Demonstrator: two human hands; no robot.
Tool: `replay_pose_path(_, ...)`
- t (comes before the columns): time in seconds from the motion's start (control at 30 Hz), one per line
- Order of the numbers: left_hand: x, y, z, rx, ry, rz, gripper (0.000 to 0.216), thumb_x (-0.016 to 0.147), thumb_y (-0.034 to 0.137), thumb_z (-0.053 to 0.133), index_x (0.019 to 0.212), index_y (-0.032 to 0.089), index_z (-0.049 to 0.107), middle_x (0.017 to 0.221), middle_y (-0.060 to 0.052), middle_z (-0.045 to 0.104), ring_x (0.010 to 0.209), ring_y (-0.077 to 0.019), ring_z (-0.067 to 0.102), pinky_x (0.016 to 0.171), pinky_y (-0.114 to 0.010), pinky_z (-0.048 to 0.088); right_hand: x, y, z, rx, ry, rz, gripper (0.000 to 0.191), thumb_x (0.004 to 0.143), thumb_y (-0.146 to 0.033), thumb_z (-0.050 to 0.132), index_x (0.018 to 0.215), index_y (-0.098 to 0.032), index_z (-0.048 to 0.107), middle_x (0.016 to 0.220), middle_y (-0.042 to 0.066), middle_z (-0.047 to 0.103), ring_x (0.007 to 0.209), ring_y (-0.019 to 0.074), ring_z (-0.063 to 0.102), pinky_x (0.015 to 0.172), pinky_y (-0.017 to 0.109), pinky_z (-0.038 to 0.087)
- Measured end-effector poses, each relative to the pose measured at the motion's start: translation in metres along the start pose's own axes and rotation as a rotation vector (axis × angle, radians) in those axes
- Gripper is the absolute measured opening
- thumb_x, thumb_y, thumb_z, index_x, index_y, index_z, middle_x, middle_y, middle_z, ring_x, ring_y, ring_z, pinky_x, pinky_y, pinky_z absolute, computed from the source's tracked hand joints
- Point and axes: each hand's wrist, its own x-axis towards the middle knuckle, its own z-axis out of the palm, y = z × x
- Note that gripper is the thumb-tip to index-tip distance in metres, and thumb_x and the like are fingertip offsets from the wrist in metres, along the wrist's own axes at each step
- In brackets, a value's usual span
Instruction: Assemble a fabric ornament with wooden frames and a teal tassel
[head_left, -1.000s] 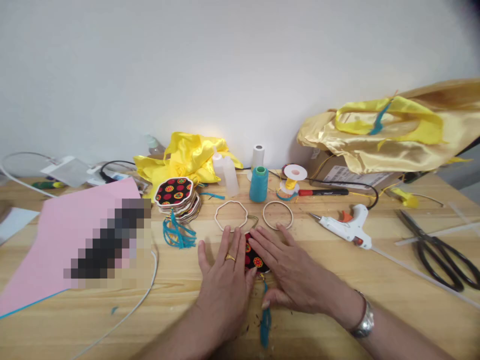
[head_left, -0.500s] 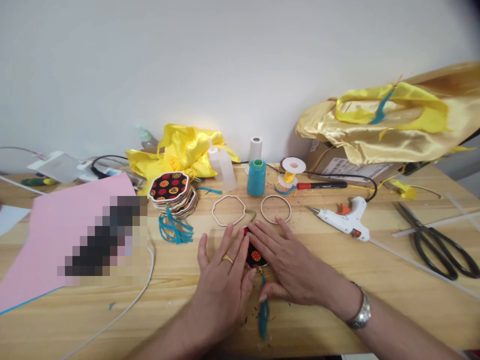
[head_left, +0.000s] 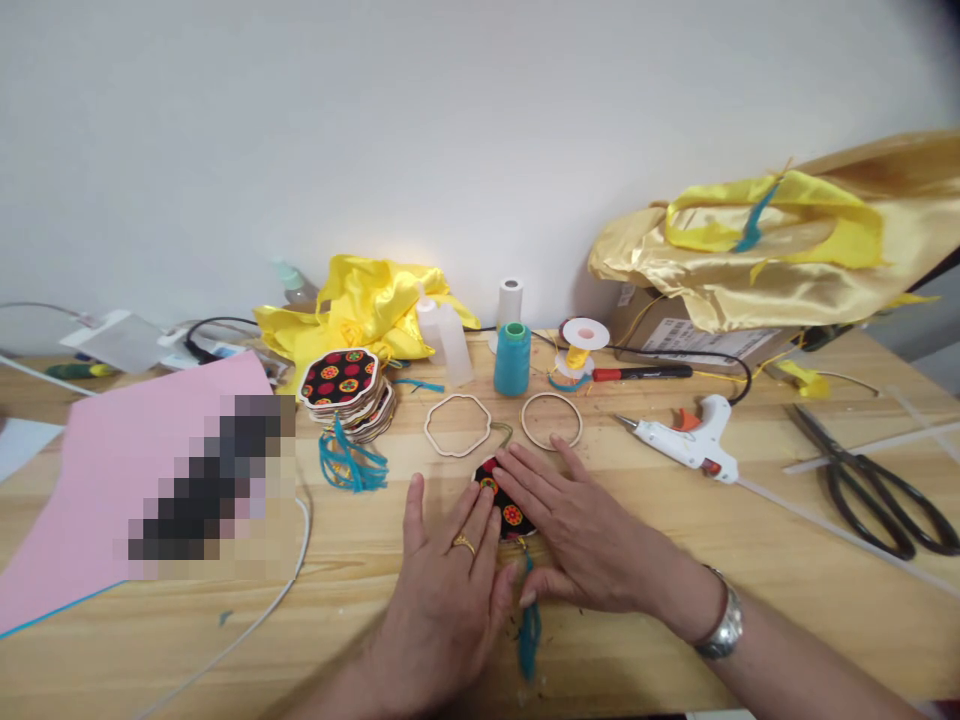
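Two hands are lying flat on the wooden table (head_left: 750, 560), both pressing on one black floral fabric piece (head_left: 504, 500) near the centre. Left hand (head_left: 450, 580) is resting palm down, fingers extended and slightly spread, ring on one finger, its fingertips touching the piece's left edge. Right hand (head_left: 577, 535) is lying palm down over the piece's right side, fingers straight and close together, pointing far-left; watch on that wrist. A teal tassel (head_left: 529, 630) is trailing from the piece toward the near edge, between the two hands. Just beyond the piece: a scalloped wooden ring (head_left: 457, 424) and a round wooden ring (head_left: 552, 420), side by side. Teal thread cone (head_left: 512, 358) is standing behind them. Stack of matching floral pieces (head_left: 345, 390) is sitting far-left; glue gun (head_left: 686, 440) and scissors (head_left: 877, 490) are lying to the right.
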Motion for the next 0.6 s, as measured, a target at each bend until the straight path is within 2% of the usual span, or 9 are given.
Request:
replay_pose_path(0.13, 0.002, -0.002, 0.002, -0.055, 0.033, -0.05, 0.028, 0.088, 0.028, 0.048, 0.099, 0.014, 0.069, 0.113, -0.013, 0.068, 0.111, -0.0281, 0.059, 0.109, -0.062, 0.001, -0.003, 0.005, -0.006, 0.041, 0.056, -0.011, 0.093, 0.081, -0.072, 0.026, 0.147, -0.009, 0.01, 0.153, 0.015, 0.012, 0.141, 0.0265, 0.006, 0.113, 0.054, 0.003)
replay_pose_path(0.27, 0.004, -0.004, -0.001, -0.112, 0.047, -0.122, 0.024, 0.086, 0.03, 0.052, 0.101, 0.02, 0.068, 0.117, -0.009, 0.067, 0.116, -0.0284, 0.055, 0.109, -0.06, 0.006, -0.006, 0.017, -0.014, 0.128, 0.297, 0.07, 0.088, 0.086, -0.068, 0.015, 0.147, -0.006, 0.002, 0.154, 0.017, 0.007, 0.142, 0.0254, 0.003, 0.114, 0.051, 0.008)
replay_pose_path(0.3, 0.005, -0.005, -0.002, -0.107, 0.053, -0.135, 0.026, 0.086, 0.03, 0.052, 0.104, 0.019, 0.068, 0.121, -0.009, 0.065, 0.119, -0.0297, 0.052, 0.108, -0.059, 0.008, -0.007, 0.02, -0.014, 0.129, 0.317, 0.086, 0.085, 0.087, -0.066, 0.015, 0.147, -0.007, 0.003, 0.154, 0.016, 0.008, 0.142, 0.0249, 0.003, 0.114, 0.051, 0.008)
replay_pose_path(0.33, 0.005, -0.005, -0.003, -0.093, 0.062, -0.134, 0.028, 0.086, 0.03, 0.052, 0.107, 0.018, 0.066, 0.125, -0.011, 0.062, 0.123, -0.0309, 0.049, 0.108, -0.059, 0.01, -0.007, 0.021, -0.014, 0.113, 0.299, 0.087, 0.083, 0.088, -0.065, 0.016, 0.147, -0.008, 0.005, 0.154, 0.015, 0.01, 0.142, 0.0248, 0.004, 0.114, 0.051, 0.008)
replay_pose_path(0.47, 0.007, -0.006, -0.002, -0.036, 0.058, -0.082, 0.039, 0.087, 0.027, 0.049, 0.122, 0.011, 0.057, 0.134, -0.014, 0.053, 0.129, -0.0312, 0.04, 0.109, -0.057, 0.009, -0.007, 0.014, -0.009, -0.006, 0.07, 0.018, 0.088, 0.083, -0.068, 0.03, 0.147, -0.011, 0.009, 0.153, 0.014, 0.015, 0.141, 0.0263, 0.007, 0.113, 0.055, 0.004)
replay_pose_path(0.6, 0.006, -0.005, 0.003, 0.048, -0.054, -0.067, 0.051, 0.086, 0.034, 0.048, 0.129, 0.006, 0.05, 0.14, -0.014, 0.046, 0.133, -0.0317, 0.035, 0.11, -0.055, 0.003, -0.005, 0.004, -0.004, -0.032, 0.037, -0.011, 0.093, 0.08, -0.073, 0.028, 0.146, -0.01, 0.012, 0.152, 0.015, 0.017, 0.141, 0.027, 0.01, 0.112, 0.056, 0.004)
